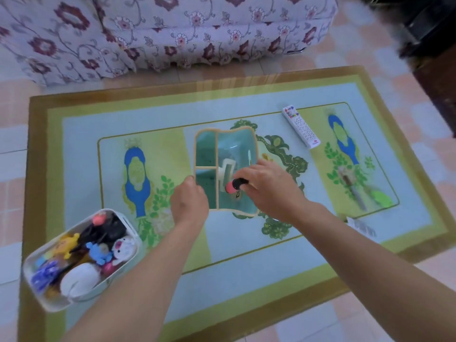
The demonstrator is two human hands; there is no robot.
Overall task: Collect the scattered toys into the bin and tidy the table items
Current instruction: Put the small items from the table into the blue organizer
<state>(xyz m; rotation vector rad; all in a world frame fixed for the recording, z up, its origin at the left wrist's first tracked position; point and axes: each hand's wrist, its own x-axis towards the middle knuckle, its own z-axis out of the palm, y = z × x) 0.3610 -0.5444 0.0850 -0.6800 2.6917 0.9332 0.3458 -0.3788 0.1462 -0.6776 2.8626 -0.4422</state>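
A green divided tray (206,144) with a tan rim lies at the middle of the glass-topped table. My left hand (188,202) grips the tray's near left edge. My right hand (265,187) holds a small black item with a pink end (234,185) over the tray's right compartment. A cream hair clip (225,167) lies in that compartment. At the near left stands a white bin (123,219) filled with several toys: a yellow one, a blue one, a white plush and dark ones.
A white remote control (301,125) lies at the far right of the table. A blurred brush-like item (355,187) and a green object (381,198) lie at the right. A white packet (361,227) sits near my right forearm. A floral sofa (160,33) stands behind the table.
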